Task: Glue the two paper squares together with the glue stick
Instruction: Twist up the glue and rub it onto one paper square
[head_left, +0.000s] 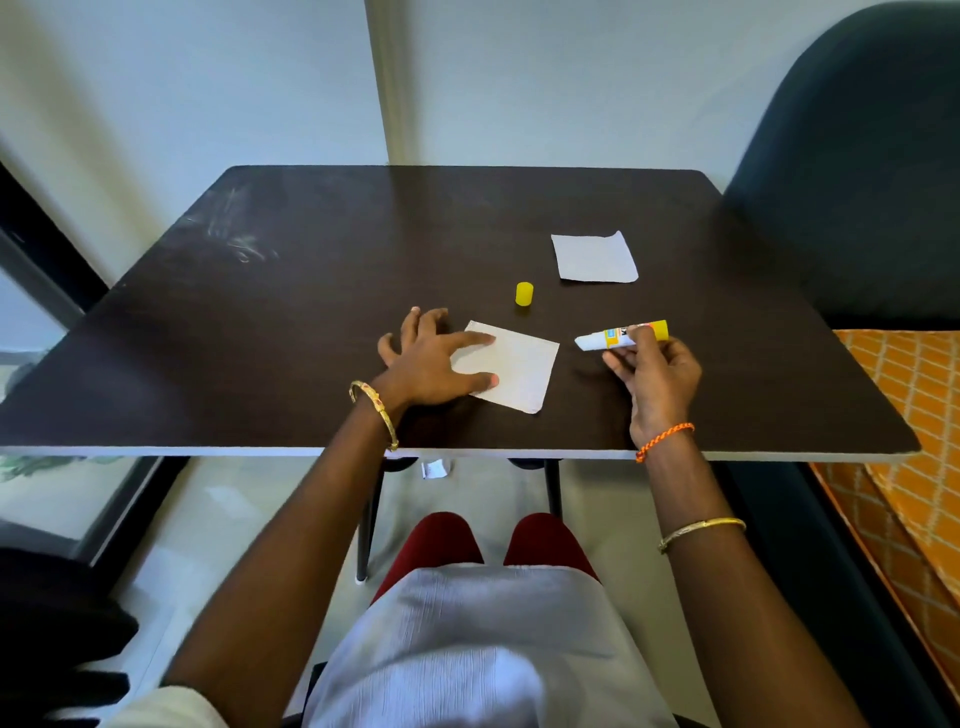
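Note:
One white paper square (522, 371) lies near the front middle of the dark table (311, 322). My left hand (431, 364) rests flat on its left part, fingers spread. My right hand (657, 371) holds the uncapped glue stick (621, 335) just right of that paper, white tip pointing left and slightly down, above the table. The yellow cap (524, 294) stands upright behind the paper. A second white paper square (595, 258) lies farther back on the right, one corner curled.
A dark upholstered chair (852, 171) stands at the table's right rear. An orange patterned cushion (914, 415) lies to the right. The wall is close behind the table. My knees are under the front edge.

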